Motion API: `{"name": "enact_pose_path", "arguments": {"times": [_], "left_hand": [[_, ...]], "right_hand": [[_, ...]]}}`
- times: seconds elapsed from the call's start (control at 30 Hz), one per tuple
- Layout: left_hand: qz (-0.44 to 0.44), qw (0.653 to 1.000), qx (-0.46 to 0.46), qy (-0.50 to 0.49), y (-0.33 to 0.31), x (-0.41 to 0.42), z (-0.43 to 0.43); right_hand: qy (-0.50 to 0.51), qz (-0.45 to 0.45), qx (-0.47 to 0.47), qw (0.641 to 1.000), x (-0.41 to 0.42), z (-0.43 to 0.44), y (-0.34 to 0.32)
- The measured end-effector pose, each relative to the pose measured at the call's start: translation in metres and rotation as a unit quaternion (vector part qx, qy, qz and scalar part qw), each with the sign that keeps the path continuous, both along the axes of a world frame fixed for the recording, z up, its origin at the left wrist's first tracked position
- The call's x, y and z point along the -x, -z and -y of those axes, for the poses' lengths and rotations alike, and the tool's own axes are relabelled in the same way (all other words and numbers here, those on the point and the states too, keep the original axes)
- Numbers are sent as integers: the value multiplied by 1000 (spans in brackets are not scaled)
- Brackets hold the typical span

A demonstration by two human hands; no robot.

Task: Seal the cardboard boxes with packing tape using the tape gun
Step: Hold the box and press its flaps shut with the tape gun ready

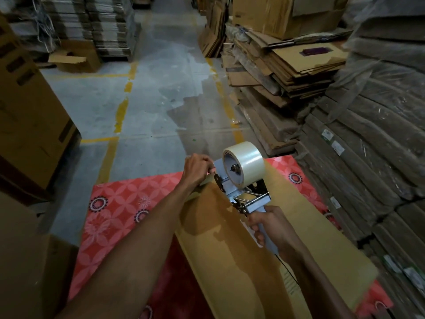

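Note:
A tape gun (241, 187) with a roll of clear tape (247, 163) stands over the far end of a brown cardboard box (241, 261). The box lies on a red patterned mat (119, 210). My right hand (271, 226) grips the gun's grey handle. My left hand (197, 168) is at the gun's front end, where its fingers pinch something small, seemingly the loose tape end, by the far edge of the box.
Stacks of flattened cardboard (287, 65) and wrapped bundles (379, 146) line the right side. Large brown boxes (30, 125) stand at the left. A concrete aisle with yellow floor lines (122, 113) runs ahead, and an open carton (73, 57) lies far left.

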State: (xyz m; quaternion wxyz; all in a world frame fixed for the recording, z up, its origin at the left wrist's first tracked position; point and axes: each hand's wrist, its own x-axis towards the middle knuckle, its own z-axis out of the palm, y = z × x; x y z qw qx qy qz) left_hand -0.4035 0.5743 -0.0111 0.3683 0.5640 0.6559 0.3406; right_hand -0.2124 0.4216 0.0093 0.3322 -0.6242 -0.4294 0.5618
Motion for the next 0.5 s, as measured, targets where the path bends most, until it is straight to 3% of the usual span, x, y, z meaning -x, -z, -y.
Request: {"name": "enact_pose_path", "arguments": {"times": [0.23, 0.4, 0.5], "left_hand": [[-76, 996, 7, 52, 5, 1, -5], [-90, 984, 147, 48, 5, 4, -10], [-104, 989, 92, 39, 11, 1, -11]], "right_hand": [[5, 9, 11, 1000, 1, -6, 0], [12, -2, 34, 999, 2, -7, -1], [7, -7, 39, 999, 2, -6, -3]]}}
